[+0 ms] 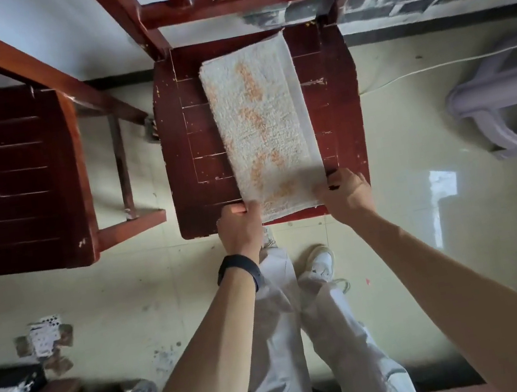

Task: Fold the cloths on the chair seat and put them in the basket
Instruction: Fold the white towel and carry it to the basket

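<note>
Terry cloth (261, 127), white with faded orange patches, lies flat as a long strip on the dark red wooden chair seat (179, 140). It runs from the backrest to the front edge, slightly skewed, and a plain hem shows along its right side. It looks already doubled lengthwise, though the layers are hard to tell apart.

The left hand (240, 229), with a black band (238, 271) at the wrist, grips the near left corner with its fingers curled round the edge. The right hand (346, 193) pinches the near right corner between fingertips and thumb. Both hold the short end, which overhangs the front of the seat a little.

The step in hand seems to be the crosswise fold. To do it well:
- Lift both corners together and keep the edge taut between them.
- Carry that edge straight to the far short end so corner meets corner.
- Let the seat hold the far half in place; pulling towards the body would drag the whole strip off.
- Square up the skew first, or the hems will not line up.
- Smooth the fold flat before lifting the bundle.

No basket is plainly visible; a lilac plastic object (502, 99) to the right may be a stool. Another wooden chair (4, 182) stands to the left.
</note>
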`<state>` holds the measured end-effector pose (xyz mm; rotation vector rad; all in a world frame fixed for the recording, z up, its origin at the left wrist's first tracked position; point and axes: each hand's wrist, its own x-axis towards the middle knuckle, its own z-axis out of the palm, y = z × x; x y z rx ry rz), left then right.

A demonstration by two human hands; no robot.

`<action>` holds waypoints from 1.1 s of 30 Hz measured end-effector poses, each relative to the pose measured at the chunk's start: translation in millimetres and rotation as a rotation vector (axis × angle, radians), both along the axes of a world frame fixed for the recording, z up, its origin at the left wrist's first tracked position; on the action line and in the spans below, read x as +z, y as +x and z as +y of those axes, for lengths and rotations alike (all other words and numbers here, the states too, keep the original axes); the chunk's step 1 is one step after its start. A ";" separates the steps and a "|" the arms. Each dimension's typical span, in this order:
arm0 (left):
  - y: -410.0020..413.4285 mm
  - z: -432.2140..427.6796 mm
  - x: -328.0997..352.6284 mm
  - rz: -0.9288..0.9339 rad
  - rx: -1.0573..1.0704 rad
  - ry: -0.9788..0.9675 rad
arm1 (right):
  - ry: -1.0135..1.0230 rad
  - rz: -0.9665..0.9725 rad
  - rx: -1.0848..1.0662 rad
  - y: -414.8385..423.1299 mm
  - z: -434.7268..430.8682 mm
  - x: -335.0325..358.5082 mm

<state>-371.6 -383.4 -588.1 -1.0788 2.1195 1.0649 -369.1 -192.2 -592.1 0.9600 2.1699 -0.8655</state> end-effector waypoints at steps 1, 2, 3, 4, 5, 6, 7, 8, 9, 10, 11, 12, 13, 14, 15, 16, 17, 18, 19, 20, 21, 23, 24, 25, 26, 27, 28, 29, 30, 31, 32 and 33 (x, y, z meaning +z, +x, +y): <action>0.8 -2.1 2.4 0.015 0.054 0.052 | -0.020 0.016 -0.028 -0.8 -1.4 1.5; 1.5 -3.7 6.1 0.030 0.098 0.104 | -0.048 0.024 -0.064 -1.8 -2.6 4.2; 3.4 -6.6 7.2 0.033 0.125 0.150 | -0.077 0.027 -0.099 -2.2 -3.4 7.1; 5.5 -9.5 8.1 0.030 0.139 0.186 | -0.100 0.025 -0.137 -1.7 -3.7 9.2; 8.2 -13.0 8.6 0.019 0.148 0.211 | -0.120 0.026 -0.185 -0.1 -4.3 10.9; 11.1 -15.5 11.5 0.014 0.163 0.236 | -0.138 0.037 -0.239 2.6 -4.9 13.2; 14.3 -18.0 15.5 0.014 0.167 0.248 | -0.146 0.057 -0.281 5.9 -5.7 15.7; 17.7 -19.9 19.9 0.025 0.159 0.256 | -0.154 0.077 -0.309 9.9 -6.1 19.1; 21.5 -21.8 24.2 0.041 0.139 0.263 | -0.182 0.091 -0.333 15.0 -6.0 23.2; 25.4 -23.2 29.1 0.054 0.123 0.275 | -0.235 0.101 -0.362 21.0 -6.1 28.3; 28.9 -24.5 34.3 0.055 0.126 0.296 | -0.304 0.110 -0.395 28.1 -6.1 34.0; 31.5 -25.5 40.2 0.038 0.151 0.324 | -0.368 0.111 -0.427 35.7 -5.9 39.8; 33.6 -26.8 46.0 0.005 0.198 0.365 | -0.414 0.101 -0.456 43.3 -5.7 46.8; 35.4 -29.1 51.6 -0.040 0.245 0.411 | -0.444 0.082 -0.487 50.4 -5.8 53.7; 36.9 -31.7 57.9 -0.085 0.289 0.462 | -0.468 0.058 -0.515 56.8 -6.3 60.2; 38.3 -34.8 65.1 -0.132 0.317 0.513 | -0.490 0.032 -0.551 62.0 -7.3 66.8; 39.1 -37.6 71.6 -0.177 0.329 0.558 | -0.520 0.002 -0.591 65.6 -8.6 72.6; 39.3 -40.8 77.7 -0.217 0.318 0.594 | -0.552 -0.031 -0.626 67.2 -10.0 79.3; 37.6 -43.7 84.0 -0.246 0.299 0.620 | -0.584 -0.062 -0.646 66.7 -11.5 85.2; 33.7 -46.6 91.0 -0.262 0.266 0.634 | -0.603 -0.087 -0.647 64.8 -11.9 91.0; 28.5 -50.0 97.3 -0.266 0.229 0.653 | -0.605 -0.099 -0.619 61.7 -11.3 95.5; 15.8 -57.9 107.2 -0.241 0.090 0.704 | -0.618 -0.070 -0.548 53.2 -6.2 101.5; 8.8 -63.5 111.1 -0.222 -0.023 0.718 | -0.655 -0.038 -0.513 47.9 -2.7 103.4; 0.7 -68.7 113.7 -0.203 -0.150 0.708 | -0.705 -0.006 -0.463 41.5 1.2 105.0; -7.1 -73.3 114.0 -0.176 -0.284 0.669 | -0.734 0.031 -0.389 34.3 4.4 106.0; -15.9 -76.3 111.8 -0.139 -0.402 0.614 | -0.714 0.064 -0.292 26.8 7.3 104.0; -25.2 -78.1 106.6 -0.091 -0.495 0.556 | -0.652 0.099 -0.186 17.6 9.4 101.1; -35.2 -77.3 100.9 -0.043 -0.549 0.503 | -0.556 0.142 -0.097 7.2 10.7 96.1; -45.0 -76.3 93.8 0.006 -0.596 0.446 | -0.473 0.181 -0.030 -3.6 10.5 91.9; -55.5 -74.2 88.2 0.049 -0.633 0.383 | -0.405 0.231 0.033 -14.3 9.6 87.3; -66.1 -72.1 81.5 0.074 -0.639 0.341 | -0.342 0.284 0.078 -23.7 10.3 79.5; -77.7 -68.2 74.7 0.091 -0.604 0.341 | -0.303 0.324 0.087 -34.3 10.9 71.6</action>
